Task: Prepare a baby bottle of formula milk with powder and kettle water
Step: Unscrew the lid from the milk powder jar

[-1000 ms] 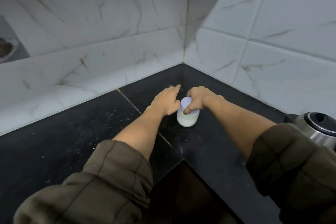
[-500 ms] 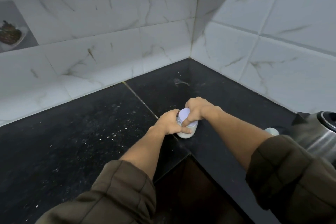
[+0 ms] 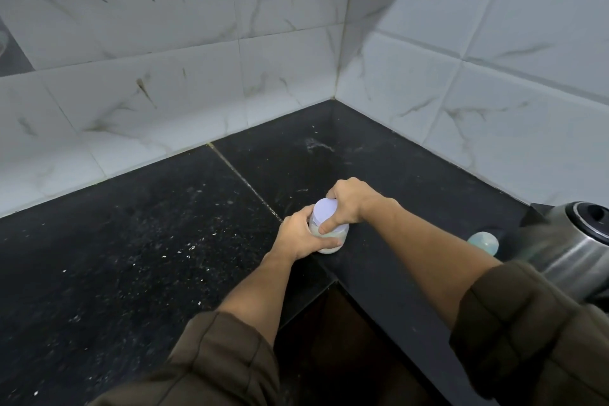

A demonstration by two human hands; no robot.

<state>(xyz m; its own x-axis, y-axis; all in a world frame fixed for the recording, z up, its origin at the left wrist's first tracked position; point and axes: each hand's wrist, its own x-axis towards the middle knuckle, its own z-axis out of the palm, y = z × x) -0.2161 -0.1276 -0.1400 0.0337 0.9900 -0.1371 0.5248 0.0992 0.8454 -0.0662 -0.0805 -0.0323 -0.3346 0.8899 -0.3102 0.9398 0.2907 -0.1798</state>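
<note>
Formula powder filled a small clear jar [image 3: 329, 237] that stood on the black tabletop [image 3: 138, 241] near its inner corner edge, capped by a pale lilac lid [image 3: 324, 210]. Over the past second the left hand [image 3: 301, 236] had moved from beside the jar, fingers loose, to a full wrap around its body, and the jar had come nearer the front edge. The right hand [image 3: 347, 206] had stayed on the lid throughout, its fingers and thumb curled down around the rim. With one hand bracing and the other on the cap, the jar looked about to be twisted open, so the task seemed early: powder not yet scooped.

At the right edge a steel kettle [image 3: 573, 247] was cut off by the frame and blurred, only part of its lid and body showing. Just beside it lay a small rounded pale blue-green thing [image 3: 482, 242], half hidden behind the right forearm; what it was could not be told. No baby bottle or scoop was clearly in view, and whether the lid had begun to turn could not be judged
</note>
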